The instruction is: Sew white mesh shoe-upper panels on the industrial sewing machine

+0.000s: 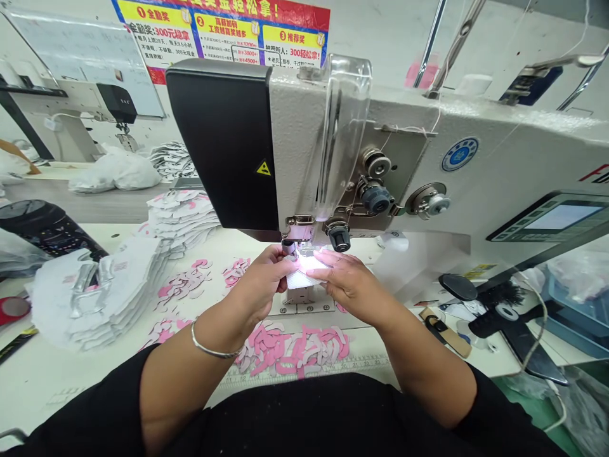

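Under the lit head of a sewing machine [299, 139] lies a small white fabric piece [299, 280]. My left hand [266, 273] pinches its left edge, thumb on top, close to the presser foot [304, 249]. From the right, my right hand [349, 279] presses on the same piece with its fingers stretched out over it. Glare from the lamp washes out the spot around the needle. Small curved pink and white pieces [290, 349] are heaped on the table just in front of the machine.
Stacked white fabric panels [95, 298] stand at left, with a second stack [183, 219] behind. A dark bottle [50, 222] leans beside them. More pink scraps [188, 282] lie between. A black brush [507, 292] and a blue tray [578, 311] sit at right.
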`<state>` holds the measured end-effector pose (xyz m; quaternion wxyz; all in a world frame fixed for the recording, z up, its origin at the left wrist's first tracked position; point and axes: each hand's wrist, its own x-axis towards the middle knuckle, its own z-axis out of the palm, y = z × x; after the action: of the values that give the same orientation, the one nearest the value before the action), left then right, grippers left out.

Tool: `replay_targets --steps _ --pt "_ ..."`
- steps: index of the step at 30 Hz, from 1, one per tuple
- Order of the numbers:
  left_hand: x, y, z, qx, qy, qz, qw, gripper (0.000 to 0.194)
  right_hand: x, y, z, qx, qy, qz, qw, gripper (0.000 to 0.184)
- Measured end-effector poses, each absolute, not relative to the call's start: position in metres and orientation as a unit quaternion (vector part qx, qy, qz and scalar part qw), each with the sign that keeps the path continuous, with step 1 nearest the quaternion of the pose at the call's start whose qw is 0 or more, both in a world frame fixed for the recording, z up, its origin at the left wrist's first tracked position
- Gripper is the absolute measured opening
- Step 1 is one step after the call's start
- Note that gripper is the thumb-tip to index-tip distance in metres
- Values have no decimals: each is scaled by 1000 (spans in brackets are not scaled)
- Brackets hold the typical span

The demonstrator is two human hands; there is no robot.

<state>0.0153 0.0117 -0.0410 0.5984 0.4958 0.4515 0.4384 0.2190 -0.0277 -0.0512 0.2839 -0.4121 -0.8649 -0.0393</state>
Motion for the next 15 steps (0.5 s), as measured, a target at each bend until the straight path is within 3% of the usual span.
replay_targets --steps 15 --pt "21 3 -41 514 452 455 570 24 228 -17 -37 -389 -880 18 270 31"
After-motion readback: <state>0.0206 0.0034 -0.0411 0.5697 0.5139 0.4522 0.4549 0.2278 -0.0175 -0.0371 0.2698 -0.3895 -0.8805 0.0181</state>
